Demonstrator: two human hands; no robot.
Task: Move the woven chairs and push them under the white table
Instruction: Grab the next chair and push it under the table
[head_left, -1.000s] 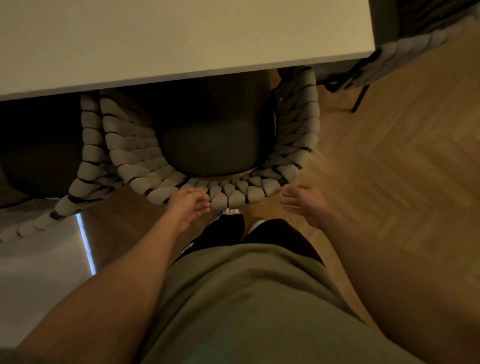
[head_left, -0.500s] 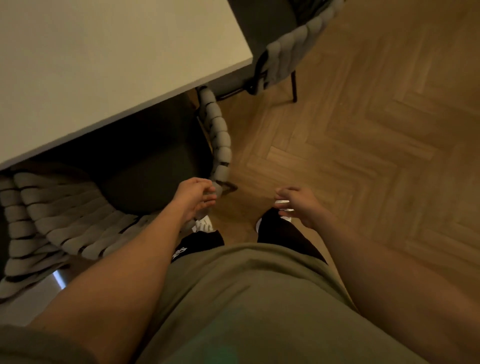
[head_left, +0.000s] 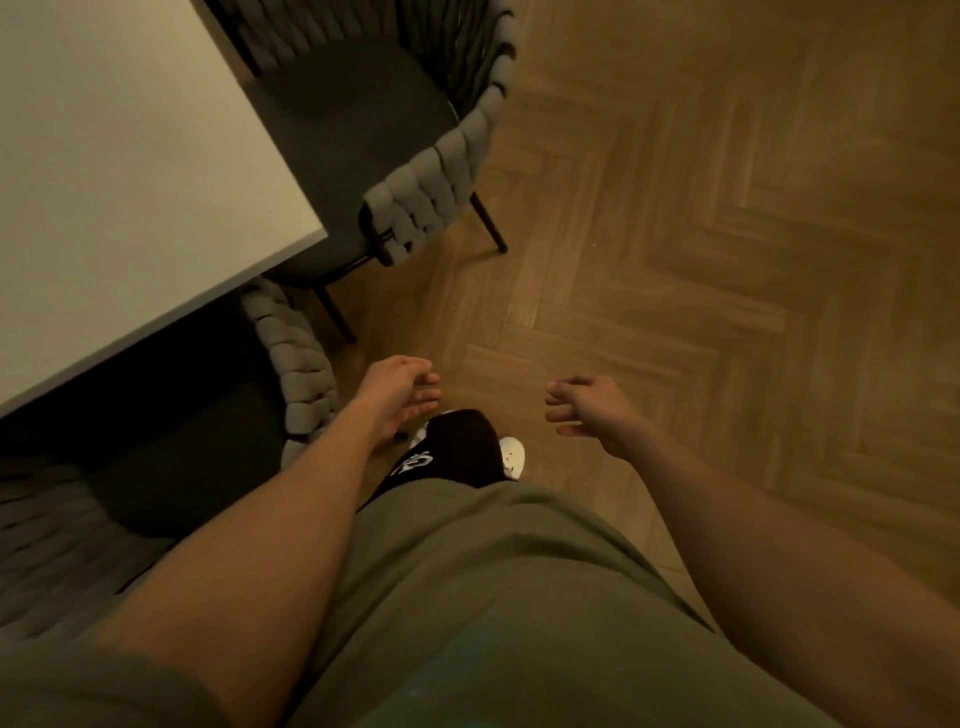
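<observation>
We are standing at the corner of the white table (head_left: 130, 171), which is filling the upper left of the frame, and both of our hands are hanging empty above the herringbone floor (head_left: 727, 260). Our left hand (head_left: 397, 397) is sitting just left of centre with its fingers loosely curled and nothing in them; our right hand (head_left: 589, 408) is sitting right of centre, fingers spread and slack, also holding nothing.

One woven chair (head_left: 306, 379) is lying at the lower left, its seat already tucked under the near table edge and its rope back curving just beside our left forearm, not touching the hand as far as we can tell. The second woven chair (head_left: 431, 182) is standing in the upper middle of the frame, at the table's other side around the corner, with its dark seat partly under the top and its braided back and one black leg sticking out toward the floor.

We are judging that this second chair is the next one to push. It is lying up-frame and slightly left of both hands, well apart from them, and the left hand is nearer its back. The push would be running leftward in the frame, into the table's edge.

A white logo on the black trouser leg (head_left: 441, 457) is showing, but we cannot read it.
</observation>
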